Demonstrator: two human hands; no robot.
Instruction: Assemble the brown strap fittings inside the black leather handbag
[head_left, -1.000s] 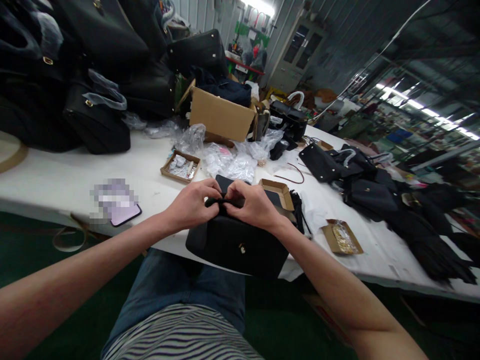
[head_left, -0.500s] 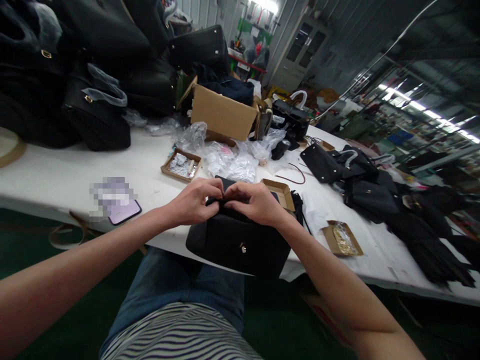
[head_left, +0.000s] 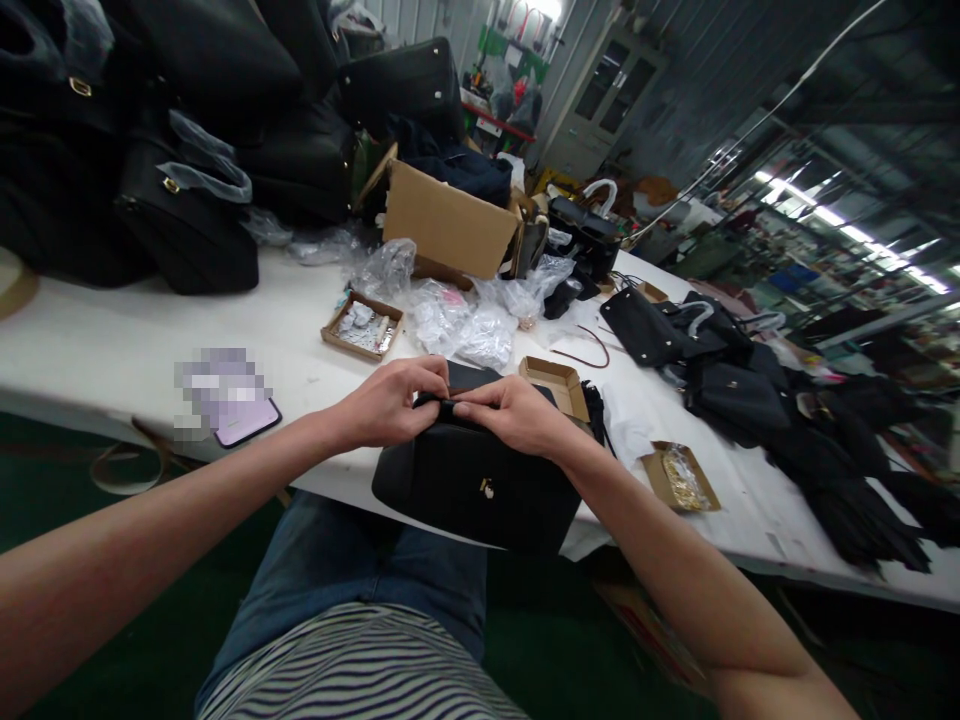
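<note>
A black bag (head_left: pixel 465 490) with a small gold-coloured clasp lies at the table's front edge, before my body. My left hand (head_left: pixel 401 400) pinches a dark strip along the bag's upper edge, thumb below and fingers above. Close beside it on the right, my right hand (head_left: pixel 517 410) grips the same dark strip between thumb and forefinger. Both hands are closed, with their fingertips nearly touching. What the strip is exactly I cannot make out, since the fingers cover part of it.
On the white table (head_left: pixel 300 330) are a phone (head_left: pixel 244 405), a tray of small parts (head_left: pixel 364 325), plastic wrap (head_left: pixel 480 330), a large carton (head_left: pixel 446 220) and a box of gold-coloured pieces (head_left: pixel 682 475). Black bags (head_left: pixel 187 220) are piled left; more (head_left: pixel 739 390) lie right.
My right hand has shifted slightly down, and its fingers lie flatter over the strip. My left hand keeps its pinch in nearly the same place. The view has moved a little.
</note>
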